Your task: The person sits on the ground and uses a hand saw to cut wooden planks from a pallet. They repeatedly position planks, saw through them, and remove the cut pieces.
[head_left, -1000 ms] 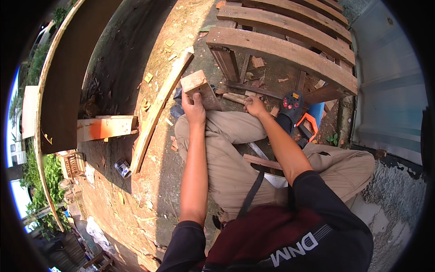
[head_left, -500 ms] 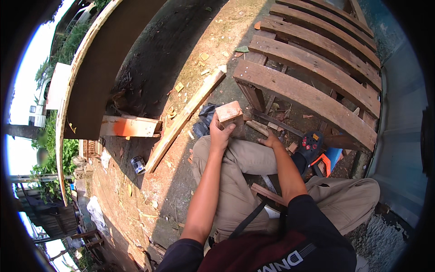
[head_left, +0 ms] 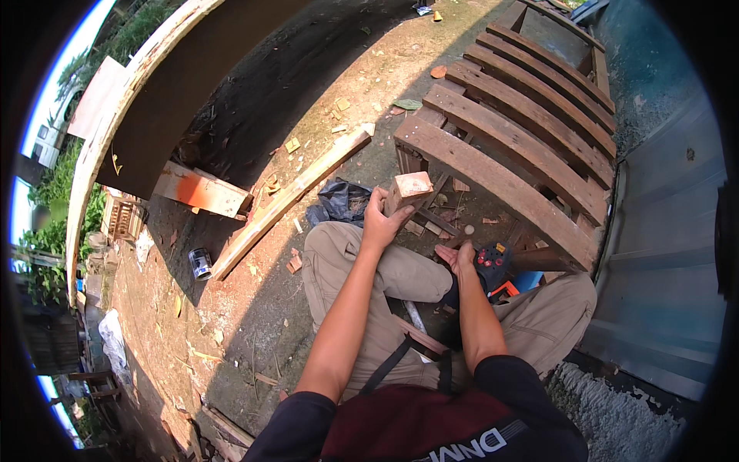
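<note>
My left hand (head_left: 380, 225) is closed around a short wooden block (head_left: 409, 189), held upright above my bent leg. The block's pale reddish end faces up and catches the sun. Lower and to the right, my right hand (head_left: 460, 260) has its fingers stretched out toward the left and its thumb up. I see nothing gripped in it. A small round-faced thing (head_left: 468, 229) shows just beyond its thumb; its kind is unclear. Beside that hand is my dark clog (head_left: 493, 262) with red decorations.
A brown slatted wooden frame (head_left: 493, 181) stands at the right, by a metal wall (head_left: 654, 231). A long timber (head_left: 292, 202) lies left of a black plastic bag (head_left: 341, 202). A tin can (head_left: 200, 263) and a curved board (head_left: 146, 127) are farther left. An orange-and-blue tool (head_left: 508, 289) lies near my foot.
My right hand has come away from the wooden stick it was touching, and its fingers are now extended. The block stays in my left hand, slightly tilted. The whole view has shifted.
</note>
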`<control>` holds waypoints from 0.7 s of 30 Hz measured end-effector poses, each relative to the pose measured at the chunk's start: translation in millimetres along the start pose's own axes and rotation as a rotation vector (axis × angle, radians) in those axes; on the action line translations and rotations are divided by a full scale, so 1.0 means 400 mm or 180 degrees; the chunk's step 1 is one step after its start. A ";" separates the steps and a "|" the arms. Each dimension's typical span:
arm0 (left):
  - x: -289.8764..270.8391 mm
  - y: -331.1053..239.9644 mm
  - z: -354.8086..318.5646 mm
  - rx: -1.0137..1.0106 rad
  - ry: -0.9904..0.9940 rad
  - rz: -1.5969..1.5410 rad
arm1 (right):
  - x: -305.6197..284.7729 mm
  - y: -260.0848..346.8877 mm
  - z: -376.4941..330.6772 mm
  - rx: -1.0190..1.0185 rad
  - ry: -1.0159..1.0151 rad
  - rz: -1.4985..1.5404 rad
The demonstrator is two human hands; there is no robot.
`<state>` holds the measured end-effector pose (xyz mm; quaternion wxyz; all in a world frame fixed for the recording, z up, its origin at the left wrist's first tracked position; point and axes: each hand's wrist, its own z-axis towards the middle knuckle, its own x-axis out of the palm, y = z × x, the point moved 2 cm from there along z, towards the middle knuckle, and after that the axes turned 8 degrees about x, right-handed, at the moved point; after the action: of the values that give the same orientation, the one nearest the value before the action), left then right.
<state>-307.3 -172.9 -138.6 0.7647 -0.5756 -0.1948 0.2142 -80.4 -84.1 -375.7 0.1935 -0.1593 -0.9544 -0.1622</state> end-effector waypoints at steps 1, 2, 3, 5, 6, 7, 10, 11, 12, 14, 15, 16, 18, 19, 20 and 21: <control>-0.031 -0.005 -0.009 0.0009 -0.0053 0.0172 | 0.018 -0.030 -0.017 0.0158 0.0034 -0.0003; -0.060 -0.009 -0.015 0.0011 -0.0024 0.0264 | 0.036 -0.052 -0.040 0.0222 0.0467 -0.0456; -0.035 -0.003 -0.011 -0.0008 0.0099 0.0242 | 0.013 -0.031 -0.021 0.0137 0.0363 -0.0362; 0.006 -0.009 -0.017 0.0071 0.0330 0.0290 | -0.035 -0.009 0.035 0.0011 0.0148 -0.0213; -0.010 -0.025 -0.025 0.0148 0.0392 0.0442 | -0.024 -0.019 0.042 0.0209 0.0165 0.0281; -0.006 -0.049 -0.029 0.0233 0.0503 0.0552 | -0.033 -0.007 0.062 0.0435 0.0288 0.0432; 0.001 -0.088 -0.047 0.0254 0.0391 0.0868 | -0.082 0.036 0.071 0.0828 0.0657 0.0461; 0.005 -0.097 -0.047 0.0381 0.0336 0.0893 | -0.097 0.048 0.073 0.0668 0.0440 0.0336; -0.030 -0.091 -0.055 0.0388 0.0307 0.0980 | -0.066 0.018 0.052 0.0606 0.0247 0.0168; -0.067 -0.089 -0.064 0.0432 0.0144 0.0970 | -0.026 0.001 0.017 0.0574 0.0016 -0.0046; -0.062 -0.087 -0.062 0.0463 0.0100 0.0905 | -0.030 0.018 0.009 0.0582 -0.0064 -0.0177; -0.062 -0.073 -0.053 0.0405 0.0082 0.0857 | -0.035 0.025 0.008 0.0608 -0.0136 -0.0296; -0.058 -0.077 -0.065 0.0307 0.0066 0.0867 | -0.056 0.028 -0.004 0.0646 -0.0073 -0.0486; -0.051 -0.089 -0.059 0.0287 0.0064 0.0860 | -0.065 0.038 -0.006 0.0656 -0.0054 -0.0404; -0.045 -0.101 -0.061 0.0223 0.0100 0.0925 | -0.074 0.046 -0.009 0.0666 -0.0033 -0.0321; -0.056 -0.096 -0.068 0.0261 0.0076 0.0831 | -0.057 0.033 -0.017 0.0721 0.0016 -0.0259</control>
<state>-307.0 -216.3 -109.9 0.7555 -0.5669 -0.1002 0.3127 -53.5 -80.5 -376.1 0.2060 -0.0971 -0.9718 -0.0614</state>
